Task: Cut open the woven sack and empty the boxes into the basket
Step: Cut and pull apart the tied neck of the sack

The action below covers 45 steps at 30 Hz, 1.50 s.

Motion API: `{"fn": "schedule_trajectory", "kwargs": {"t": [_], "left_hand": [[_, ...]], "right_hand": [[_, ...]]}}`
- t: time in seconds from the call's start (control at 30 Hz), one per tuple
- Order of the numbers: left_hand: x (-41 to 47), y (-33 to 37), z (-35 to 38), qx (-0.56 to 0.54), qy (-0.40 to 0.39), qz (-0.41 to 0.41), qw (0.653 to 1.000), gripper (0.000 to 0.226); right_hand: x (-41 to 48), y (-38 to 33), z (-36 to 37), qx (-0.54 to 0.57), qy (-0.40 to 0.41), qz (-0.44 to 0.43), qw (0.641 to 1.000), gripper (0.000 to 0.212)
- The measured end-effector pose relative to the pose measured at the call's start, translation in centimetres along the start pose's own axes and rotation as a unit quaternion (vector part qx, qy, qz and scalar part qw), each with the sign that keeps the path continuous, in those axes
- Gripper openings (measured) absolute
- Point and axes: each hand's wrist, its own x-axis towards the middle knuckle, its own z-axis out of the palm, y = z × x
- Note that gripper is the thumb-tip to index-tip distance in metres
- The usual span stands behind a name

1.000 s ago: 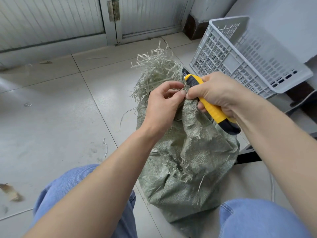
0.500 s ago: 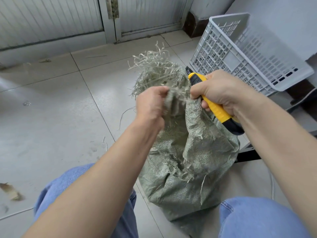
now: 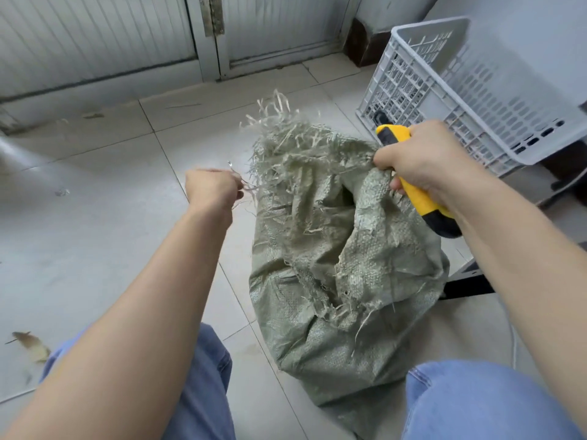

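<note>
Woven sack [image 3: 333, 281] sat on the tiled floor [image 3: 95, 233] between the person's knees, mouth up, top edge shredded into loose strands [image 3: 286, 138]. Grey basket [image 3: 476, 100] stood tilted just beyond it, to the right. Left hand [image 3: 211, 192] was closed, pinching a few of those strands out to the side, clear of the sack body. Right hand [image 3: 419, 160] was wrapped round a yellow utility knife [image 3: 422, 203] and also pinched the sack's rim against the handle. Couldn't tell if the blade was extended. Boxes hidden inside, none seen.

Handling, my read: thin plastic weave, limp, light on its own, so the weight was all in the contents. Frayed strands would likely pull off rather than carry load, so a bad grip point. Better to take the intact rim, or bunch cloth lower down, with the bottom corners for tipping out. Weave looked slick, so full fist over a pinch.

Labels: no print, brand or writing legible on sack, knife or basket.
</note>
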Motion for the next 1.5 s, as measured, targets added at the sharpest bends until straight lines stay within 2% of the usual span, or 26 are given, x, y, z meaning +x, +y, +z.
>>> {"fn": "schedule_trajectory", "kwargs": {"t": [0.1,0.17,0.27,0.3,0.33,0.37,0.43,0.47,0.5,0.57,0.63,0.7,0.73,0.77,0.83,0.87,0.9,0.93,0.97,1.07,1.27,1.43,1.47,1.5], "left_hand": [[1.0,-0.5,-1.0,0.149,-0.029,-0.009,0.988,0.015],[0.9,-0.8,-1.3,0.205,-0.023,0.001,0.978,0.006],[-0.9,-0.6,-1.5,0.271,0.018,0.055,0.961,0.017],[-1.7,-0.4,-1.4,0.272,0.001,0.08,0.959,0.019],[-2.5,-0.2,-1.2,0.261,-0.059,0.098,0.959,0.018],[-3.4,-0.1,-0.9,0.246,-0.152,0.103,0.952,0.015],[-4.9,-0.4,0.4,0.226,-0.329,0.065,0.915,0.027],[-5.3,-0.9,1.3,0.228,-0.374,0.053,0.897,0.031],[-5.4,-1.4,2.2,0.228,-0.378,0.064,0.895,0.027],[-5.8,-1.6,3.9,0.146,-0.337,0.107,0.924,0.005],[-6.2,-0.6,5.0,-0.024,-0.294,0.107,0.949,0.013],[-6.3,0.5,5.5,-0.209,-0.3,0.069,0.928,0.011],[-6.4,1.0,5.5,-0.259,-0.324,0.055,0.908,0.019],[-6.6,1.3,5.7,-0.247,-0.355,0.049,0.9,0.036],[-7.6,1.5,6.1,-0.114,-0.414,0.057,0.901,0.07],[-8.1,1.6,6.4,-0.062,-0.435,0.067,0.896,0.072],[-8.4,1.8,6.8,-0.037,-0.437,0.08,0.895,0.057],[-8.8,2.3,7.3,-0.041,-0.416,0.085,0.904,0.031],[-9.3,2.9,7.7,-0.048,-0.377,0.09,0.921,0.017],[-10.1,5.1,9.0,-0.084,-0.289,0.117,0.947,0.026],[-13.9,11.4,11.2,-0.137,-0.253,0.133,0.948,0.03],[-19.0,17.3,11.4,-0.124,-0.234,0.097,0.959,0.028],[-20.0,18.6,11.3,-0.116,-0.226,0.093,0.963,0.03],[-21.0,19.8,11.3,-0.109,-0.216,0.086,0.967,0.041]], "right_hand": [[-0.4,-1.0,1.2,0.02,-0.044,-0.02,0.999,0.016],[-0.6,-1.4,1.6,0.042,-0.067,-0.023,0.997,0.014],[-0.7,-1.5,1.8,0.07,-0.085,-0.02,0.994,0.014],[-0.6,-1.4,1.8,0.079,-0.088,-0.019,0.993,0.014],[-0.6,-1.4,1.7,0.091,-0.09,-0.016,0.992,0.014],[-0.5,-1.4,1.6,0.104,-0.094,-0.013,0.99,0.015],[-0.6,-1.5,1.5,0.126,-0.104,-0.009,0.987,0.014],[-0.7,-1.5,1.4,0.13,-0.11,-0.01,0.985,0.014],[-0.8,-1.4,1.3,0.13,-0.116,-0.013,0.985,0.014],[-0.9,-1.1,1.2,0.127,-0.12,-0.019,0.984,0.015],[-0.8,-0.5,0.6,0.137,-0.11,-0.015,0.984,0.017],[-0.5,0.0,-0.1,0.166,-0.097,-0.006,0.981,0.018],[-0.5,0.1,-0.4,0.183,-0.098,-0.003,0.978,0.017],[-0.4,0.2,-0.7,0.199,-0.104,-0.003,0.974,0.016],[-0.4,0.2,-0.8,0.215,-0.12,-0.002,0.969,0.015],[-0.3,0.2,-0.8,0.217,-0.123,0.002,0.969,0.015],[-0.2,0.3,-0.9,0.218,-0.121,0.006,0.968,0.016],[-0.1,0.3,-1.1,0.219,-0.119,0.009,0.968,0.017],[0.1,0.4,-1.6,0.222,-0.117,0.011,0.968,0.018],[0.5,0.4,-3.7,0.23,-0.112,0.001,0.967,0.016],[0.2,-1.3,-10.0,0.206,-0.106,-0.011,0.973,0.027],[-2.1,-4.4,-16.2,0.187,-0.119,0.022,0.975,0.025],[-2.5,-5.0,-17.5,0.186,-0.119,0.026,0.975,0.025],[-3.1,-5.8,-19.0,0.181,-0.12,0.028,0.976,0.021]]}}
